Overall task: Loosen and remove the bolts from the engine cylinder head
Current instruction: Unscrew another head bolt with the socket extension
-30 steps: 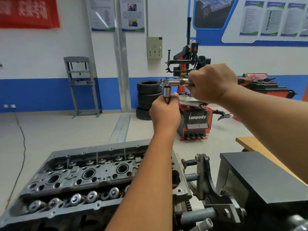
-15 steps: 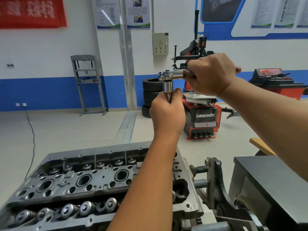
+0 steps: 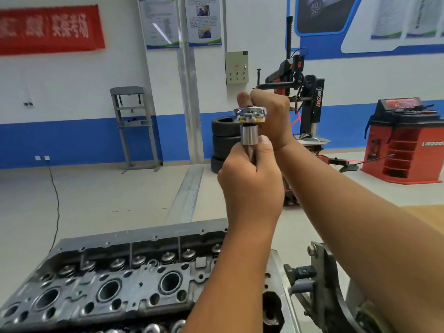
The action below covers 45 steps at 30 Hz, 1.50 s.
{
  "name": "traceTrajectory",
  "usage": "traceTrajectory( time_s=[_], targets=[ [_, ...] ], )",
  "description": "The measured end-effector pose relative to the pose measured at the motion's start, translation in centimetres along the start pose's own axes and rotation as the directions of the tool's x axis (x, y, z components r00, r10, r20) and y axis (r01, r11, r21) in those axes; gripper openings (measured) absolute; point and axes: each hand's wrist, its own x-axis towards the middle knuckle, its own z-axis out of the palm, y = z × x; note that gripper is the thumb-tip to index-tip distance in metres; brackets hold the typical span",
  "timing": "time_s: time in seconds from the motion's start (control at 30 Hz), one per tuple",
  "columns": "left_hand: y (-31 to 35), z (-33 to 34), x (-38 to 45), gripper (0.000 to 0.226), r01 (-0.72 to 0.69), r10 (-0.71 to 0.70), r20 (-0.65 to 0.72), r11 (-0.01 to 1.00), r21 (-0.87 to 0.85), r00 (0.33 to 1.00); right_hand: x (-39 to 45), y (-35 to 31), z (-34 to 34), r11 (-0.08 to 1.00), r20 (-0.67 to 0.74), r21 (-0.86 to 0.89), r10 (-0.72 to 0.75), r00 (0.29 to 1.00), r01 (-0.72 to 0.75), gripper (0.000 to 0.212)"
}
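The grey engine cylinder head (image 3: 115,282) lies at the bottom left, with valve springs and round bores showing. High above it I hold a chrome ratchet wrench (image 3: 251,115) with a socket (image 3: 249,135) under its head. My right hand (image 3: 271,118) grips the ratchet just behind the head, and the handle is hidden behind that hand. My left hand (image 3: 249,186) is curled round a dark shaft below the socket. I cannot tell whether that shaft is a bolt or an extension bar.
An engine stand bracket (image 3: 322,280) sits at the bottom right beside the cylinder head. Farther off stand a stack of tyres (image 3: 223,138), a tyre changer (image 3: 302,92), a red wheel balancer (image 3: 406,140) and a grey shop press (image 3: 134,126). A wooden table edge (image 3: 427,215) shows at right.
My right hand has swung the ratchet handle from pointing right to pointing away behind the hand. My left hand stays on the shaft. The camera has shifted slightly.
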Motion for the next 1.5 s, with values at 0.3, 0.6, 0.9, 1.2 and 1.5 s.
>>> traceTrajectory(
  time_s=[0.3,0.6,0.9,1.2,1.5],
  targets=[
    [0.8,0.7,-0.6,0.028,0.04,-0.041,0.041,0.999,0.035,0.998,0.6,-4.3,-11.3,0.763,0.371,-0.646,0.333,0.867,-0.017,0.024],
    [2.0,0.1,0.2,0.047,0.264,-0.261,0.1,0.964,-0.024,0.96,0.5,-13.2,-15.3,0.509,0.427,-0.825,0.275,0.861,0.246,0.035],
    [2.6,-1.8,-1.1,0.044,0.331,-0.285,0.222,0.92,-0.209,0.932,3.6,-7.2,-10.9,0.784,0.641,-0.615,0.432,0.635,0.088,0.011],
    [2.0,-1.8,-0.9,0.049,0.289,-0.248,0.226,0.942,-0.171,0.942,2.9,-16.2,-15.8,0.773,0.734,-0.557,0.286,0.617,0.304,0.048],
    [1.3,-3.6,-2.4,0.047,0.333,-0.179,0.428,0.888,-0.317,0.886,4.0,-10.2,-16.1,0.915,0.823,-0.371,0.244,0.514,0.16,0.048]
  ],
)
